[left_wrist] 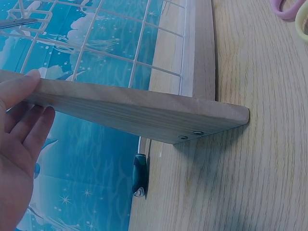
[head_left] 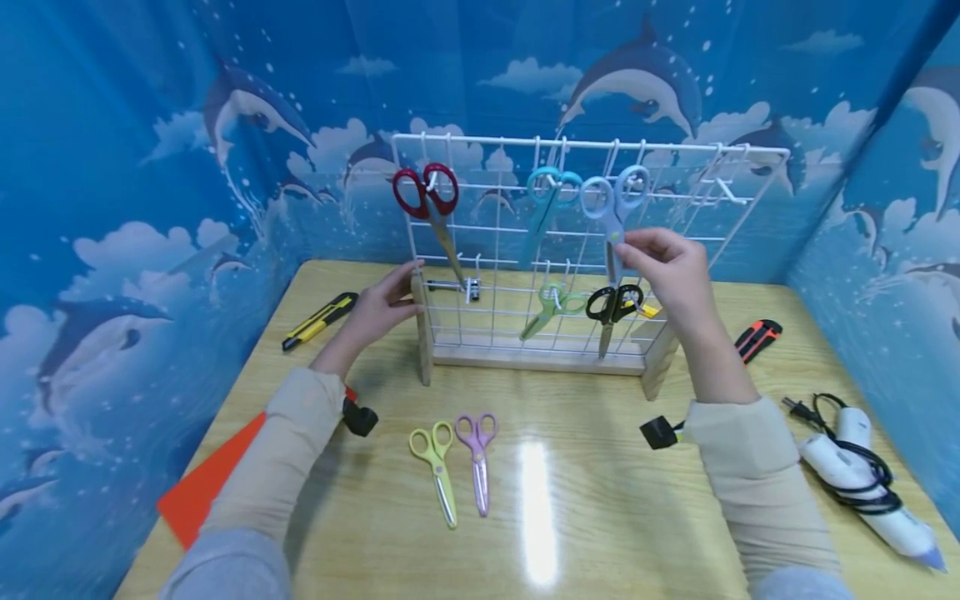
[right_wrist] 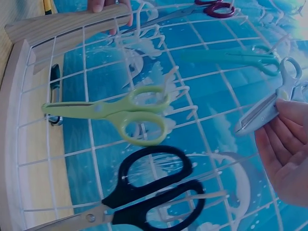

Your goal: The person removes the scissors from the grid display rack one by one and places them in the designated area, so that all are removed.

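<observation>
My right hand pinches the blade part of light blue scissors at the upper right of a white wire rack. Their loops overlap a hook in the head view. My left hand grips the rack's wooden side post, thumb on one face and fingers on the other. Red-handled scissors, teal scissors, green scissors and black-handled scissors hang from the rack's hooks. Below, yellow-green scissors and purple scissors lie side by side on the table.
A yellow utility knife and a red sheet lie at the left. At the right are a red-and-black utility knife and a white corded tool. Bare hooks stick out at the rack's upper right. Dolphin-print curtains surround the table.
</observation>
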Available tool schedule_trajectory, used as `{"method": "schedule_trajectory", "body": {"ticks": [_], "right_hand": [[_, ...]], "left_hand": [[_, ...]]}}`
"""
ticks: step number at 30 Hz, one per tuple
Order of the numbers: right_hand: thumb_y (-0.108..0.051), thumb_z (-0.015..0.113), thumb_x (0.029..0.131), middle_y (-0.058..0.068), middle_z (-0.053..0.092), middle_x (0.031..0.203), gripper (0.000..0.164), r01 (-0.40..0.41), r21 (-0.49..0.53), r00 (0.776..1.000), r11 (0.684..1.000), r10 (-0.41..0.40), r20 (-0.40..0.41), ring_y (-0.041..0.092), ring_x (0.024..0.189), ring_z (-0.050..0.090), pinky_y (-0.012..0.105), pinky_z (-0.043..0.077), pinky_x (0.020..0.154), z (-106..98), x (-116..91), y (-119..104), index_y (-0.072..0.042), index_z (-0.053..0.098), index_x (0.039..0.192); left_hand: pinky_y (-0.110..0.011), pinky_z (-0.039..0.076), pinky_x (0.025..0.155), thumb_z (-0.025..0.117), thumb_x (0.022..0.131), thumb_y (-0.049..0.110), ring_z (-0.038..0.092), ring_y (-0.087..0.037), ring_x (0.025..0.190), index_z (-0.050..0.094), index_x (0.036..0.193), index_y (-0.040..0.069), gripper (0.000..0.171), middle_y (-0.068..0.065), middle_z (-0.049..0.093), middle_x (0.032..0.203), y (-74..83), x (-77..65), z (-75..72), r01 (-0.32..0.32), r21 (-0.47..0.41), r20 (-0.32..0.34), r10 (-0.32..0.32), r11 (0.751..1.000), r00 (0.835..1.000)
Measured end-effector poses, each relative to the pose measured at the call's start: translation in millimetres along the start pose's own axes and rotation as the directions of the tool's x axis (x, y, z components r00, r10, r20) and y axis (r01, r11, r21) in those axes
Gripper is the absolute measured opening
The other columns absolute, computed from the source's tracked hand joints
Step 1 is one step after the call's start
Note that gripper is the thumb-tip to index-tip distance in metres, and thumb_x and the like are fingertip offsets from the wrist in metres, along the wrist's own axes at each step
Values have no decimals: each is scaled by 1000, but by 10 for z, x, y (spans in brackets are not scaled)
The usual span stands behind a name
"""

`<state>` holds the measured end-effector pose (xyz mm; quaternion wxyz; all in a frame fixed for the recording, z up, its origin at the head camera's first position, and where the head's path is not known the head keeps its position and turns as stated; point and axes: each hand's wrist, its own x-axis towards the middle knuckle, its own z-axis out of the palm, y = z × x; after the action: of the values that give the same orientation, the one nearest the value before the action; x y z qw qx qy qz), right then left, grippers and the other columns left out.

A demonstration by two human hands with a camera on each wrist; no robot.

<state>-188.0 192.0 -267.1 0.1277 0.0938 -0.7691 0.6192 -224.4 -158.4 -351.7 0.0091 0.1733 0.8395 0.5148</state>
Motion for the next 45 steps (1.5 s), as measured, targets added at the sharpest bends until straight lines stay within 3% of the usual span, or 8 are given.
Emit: {"method": "schedule_trajectory", "body": {"ticks": [14,26,29,30,31,37,43,45], "right_hand": [[-8,64,75,0,62,74,13,61,87,997,994,-65,45,9,67,58,13,49,65,-16,-337,-309,-4,64,87],[-6,61,77,6,60,73,11,-15,105,984,994,-4,179,15,62,58,25,53,60,132,-756,-107,0,62,86],[-8,62,77,6,60,74,15,-46,104,977,993,23,210,16,62,58,29,54,59,179,-855,31,4,61,86],[-10,62,77,5,61,76,16,-41,153,972,987,4,237,15,64,58,28,54,60,160,-850,298,3,61,88],[-10,62,77,5,61,76,17,-55,155,970,986,16,244,15,64,59,29,54,60,173,-879,344,3,61,89],[-12,62,77,18,59,83,27,-184,200,951,962,123,284,27,71,59,41,52,63,256,-1029,735,10,57,93],[-13,62,77,14,62,88,24,-329,207,916,921,258,307,25,73,61,35,53,64,358,-1189,1897,0,60,97],[-13,63,76,14,62,86,25,-392,200,891,898,316,326,24,71,61,34,53,64,431,-1278,1771,2,60,95]], "left_hand": [[-33,40,91,60,75,1,41,-25,114,34,129,25,65,-15,39,128,-13,4,-11,11,-17,3,-11,1000,1000],[-33,41,91,60,75,0,42,-25,113,35,130,22,64,-14,40,128,-2,-2,-3,-7,-12,1,7,1000,1000],[-33,41,91,60,75,0,42,-24,114,34,130,23,64,-13,40,128,7,-2,2,3,-12,1,-3,1000,1000],[-33,41,91,60,75,0,42,-24,114,34,130,22,64,-13,39,128,8,-2,3,4,-14,2,-4,1000,1000],[-33,41,91,60,75,0,42,-24,114,34,130,22,64,-13,39,128,6,-1,3,6,-16,2,-6,1000,1000],[-33,40,91,61,75,3,41,-24,114,34,130,26,65,-13,39,128,-94,34,-6,9,-29,11,-8,1000,1000],[-29,42,90,62,74,11,42,-19,114,35,126,36,64,-10,41,128,-243,82,-9,-3,-18,9,3,1000,1000],[-29,42,90,63,74,11,42,-19,114,35,126,37,64,-9,41,128,-246,84,-6,-5,-24,8,5,1000,1000]]}}
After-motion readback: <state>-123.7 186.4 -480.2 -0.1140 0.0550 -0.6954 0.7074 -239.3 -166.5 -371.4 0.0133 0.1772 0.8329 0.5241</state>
